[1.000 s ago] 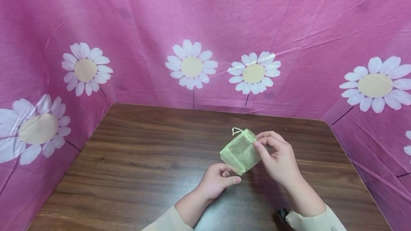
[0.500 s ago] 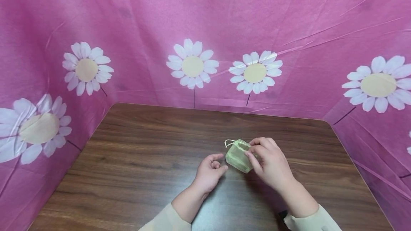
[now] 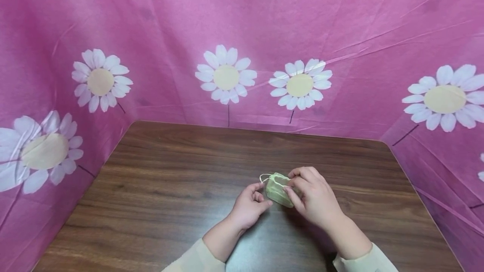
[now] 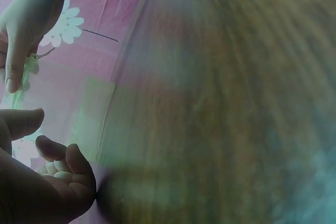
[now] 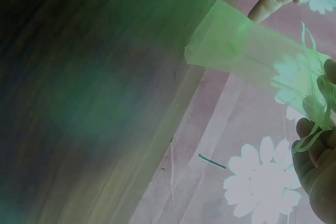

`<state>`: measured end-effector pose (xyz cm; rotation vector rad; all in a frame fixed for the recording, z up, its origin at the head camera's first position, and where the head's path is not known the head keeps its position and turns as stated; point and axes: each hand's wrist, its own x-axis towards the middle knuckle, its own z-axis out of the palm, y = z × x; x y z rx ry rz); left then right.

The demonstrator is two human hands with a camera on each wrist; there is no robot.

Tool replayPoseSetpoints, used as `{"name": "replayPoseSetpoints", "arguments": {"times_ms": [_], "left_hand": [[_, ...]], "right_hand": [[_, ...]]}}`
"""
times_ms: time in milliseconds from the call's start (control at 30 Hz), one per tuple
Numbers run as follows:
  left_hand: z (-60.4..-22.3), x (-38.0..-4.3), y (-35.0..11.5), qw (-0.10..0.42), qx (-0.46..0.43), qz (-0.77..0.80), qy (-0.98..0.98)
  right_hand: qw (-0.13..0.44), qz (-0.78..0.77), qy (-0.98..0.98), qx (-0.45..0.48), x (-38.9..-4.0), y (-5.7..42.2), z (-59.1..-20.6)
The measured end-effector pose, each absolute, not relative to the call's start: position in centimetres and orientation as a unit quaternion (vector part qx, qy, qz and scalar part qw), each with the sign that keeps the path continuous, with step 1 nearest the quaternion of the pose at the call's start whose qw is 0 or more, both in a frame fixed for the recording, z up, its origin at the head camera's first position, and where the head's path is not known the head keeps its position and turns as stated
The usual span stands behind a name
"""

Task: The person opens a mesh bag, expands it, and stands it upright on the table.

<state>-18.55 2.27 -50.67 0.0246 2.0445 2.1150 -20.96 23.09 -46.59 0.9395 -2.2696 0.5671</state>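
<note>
A small sheer green organza drawstring bag (image 3: 277, 195) is held above the table. My right hand (image 3: 319, 200) pinches its upper edge near the gathered cord, as the right wrist view also shows, where the bag (image 5: 226, 40) hangs from the fingers. A pale drawstring loop (image 3: 264, 175) sticks out on the left. Close to that loop and the bag's left side is my left hand (image 3: 246, 208), its thumb and index finger apart and the other fingers loosely curled. In the left wrist view the left hand (image 4: 47, 187) grips nothing; whether its index fingertip touches the cord is unclear.
A brown wood-grain table (image 3: 170, 171) lies under both hands. Pink cloth (image 3: 162, 32) printed with white daisies hangs behind it and at both sides.
My right hand has lowered the bag toward me and tilted it, so its mouth faces up more. My left hand backed off slightly from the bag's base, then came near the cord loop.
</note>
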Motion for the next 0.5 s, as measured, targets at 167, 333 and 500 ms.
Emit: {"name": "replayPoseSetpoints", "arguments": {"times_ms": [167,333,500], "left_hand": [[-50.67,-18.61,2.2,0.104,0.006,0.709,0.697],[-50.71,-18.64,2.1,0.109,0.004,0.714,0.692],[-50.55,-18.63,1.97,0.105,0.004,0.724,0.682]], "right_hand": [[0.302,0.225,-0.856,0.355,-20.89,23.13,-46.49],[0.301,0.236,-0.853,0.356,-20.93,23.23,-46.28],[0.303,0.253,-0.849,0.351,-20.86,23.23,-45.94]]}}
